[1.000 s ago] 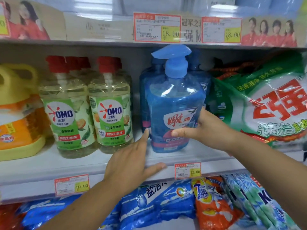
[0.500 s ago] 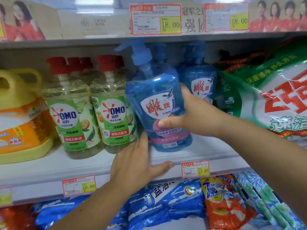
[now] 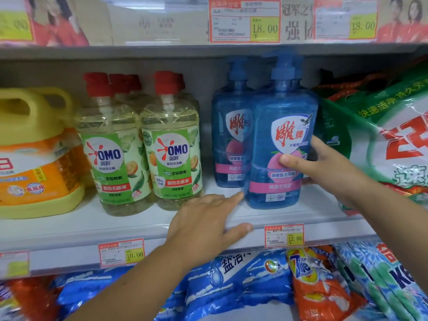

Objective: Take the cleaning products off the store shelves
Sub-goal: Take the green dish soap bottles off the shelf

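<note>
My right hand point(image 3: 324, 167) is shut around the right side of a blue pump bottle point(image 3: 281, 135) with a red and pink label. The bottle is upright, its base at the shelf board point(image 3: 69, 237) near the front edge. A second blue pump bottle point(image 3: 229, 140) stands just behind it to the left. My left hand point(image 3: 208, 225) lies flat on the shelf's front edge with fingers spread and holds nothing. Its index fingertip reaches the held bottle's lower left corner.
Left of the blue bottles stand several OMO bottles point(image 3: 172, 156) with red caps, then a yellow jug point(image 3: 34, 154). A large green and white bag point(image 3: 393, 140) crowds the right side. Blue bags point(image 3: 243, 281) and an orange bag point(image 3: 317, 286) fill the shelf below. The upper shelf hangs close over the pump heads.
The held blue bottle leaned left half a second ago and is now upright, further right. My left hand has stayed on the shelf edge.
</note>
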A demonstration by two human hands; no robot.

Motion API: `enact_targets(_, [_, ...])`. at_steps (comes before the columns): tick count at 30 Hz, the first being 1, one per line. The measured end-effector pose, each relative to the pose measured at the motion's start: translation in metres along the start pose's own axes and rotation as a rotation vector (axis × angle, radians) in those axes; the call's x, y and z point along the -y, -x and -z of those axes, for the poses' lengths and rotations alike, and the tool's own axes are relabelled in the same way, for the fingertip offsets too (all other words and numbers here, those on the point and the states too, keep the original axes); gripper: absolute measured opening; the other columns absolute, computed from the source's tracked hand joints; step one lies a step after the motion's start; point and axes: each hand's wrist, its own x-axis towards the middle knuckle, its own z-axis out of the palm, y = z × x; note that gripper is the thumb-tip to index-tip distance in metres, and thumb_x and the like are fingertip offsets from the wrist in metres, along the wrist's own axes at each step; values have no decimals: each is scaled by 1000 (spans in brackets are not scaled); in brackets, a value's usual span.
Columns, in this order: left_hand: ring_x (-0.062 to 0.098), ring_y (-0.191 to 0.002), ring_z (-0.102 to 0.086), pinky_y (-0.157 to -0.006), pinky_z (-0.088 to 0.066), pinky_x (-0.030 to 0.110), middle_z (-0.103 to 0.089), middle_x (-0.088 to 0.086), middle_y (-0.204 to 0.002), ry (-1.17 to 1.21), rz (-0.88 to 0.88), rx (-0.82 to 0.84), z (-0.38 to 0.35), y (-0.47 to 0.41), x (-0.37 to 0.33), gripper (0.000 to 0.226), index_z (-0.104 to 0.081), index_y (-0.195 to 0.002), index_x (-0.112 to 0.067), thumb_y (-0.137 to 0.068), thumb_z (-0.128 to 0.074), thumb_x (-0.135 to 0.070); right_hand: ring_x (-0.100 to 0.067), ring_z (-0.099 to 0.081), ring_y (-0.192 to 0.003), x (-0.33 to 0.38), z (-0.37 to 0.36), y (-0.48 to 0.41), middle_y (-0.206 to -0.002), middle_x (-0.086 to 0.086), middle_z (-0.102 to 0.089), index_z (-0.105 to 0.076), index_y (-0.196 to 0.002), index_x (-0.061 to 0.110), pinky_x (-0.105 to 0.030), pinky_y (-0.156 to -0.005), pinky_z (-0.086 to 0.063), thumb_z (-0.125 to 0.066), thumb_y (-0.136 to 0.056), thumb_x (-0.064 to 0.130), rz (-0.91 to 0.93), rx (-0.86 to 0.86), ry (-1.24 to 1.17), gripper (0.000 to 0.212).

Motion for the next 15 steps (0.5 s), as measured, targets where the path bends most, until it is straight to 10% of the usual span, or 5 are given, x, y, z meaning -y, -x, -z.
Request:
enact_targets(9, [4,-128,-42,-98,-37,25,-52,-20,-139,106,67,-49,11,7,-9,63,-41,-142,-44,-87,-42,-75,-9,-63,-102,9,-19,25,-117,6,-64,-51,-131,32,-29,-87,-52,-78,-66,57,-24,-282,131,73])
enact_targets(12, [1,-124,-40,-101,-37,22,-54,-23,-132,330,173,-231,23,29,-9,51,-53,-133,-42,-87,-57,-63,-8,-56,-88,29,-55,67,-104,-1,-56,-50,-119,25,-23,-78,-48,-68,-91,31,254,-576,119,33])
enact_targets(15, [1,-119,-43,-99,-36,19,-56,-22,-127,345,288,-450,26,64,9,44,-56,-131,-38,-89,-61,-50,-4,-58,-93,52,-107,82,-105,6,-60,-54,-122,27,-14,-77,-46,-66,-91,28,215,-173,84,33])
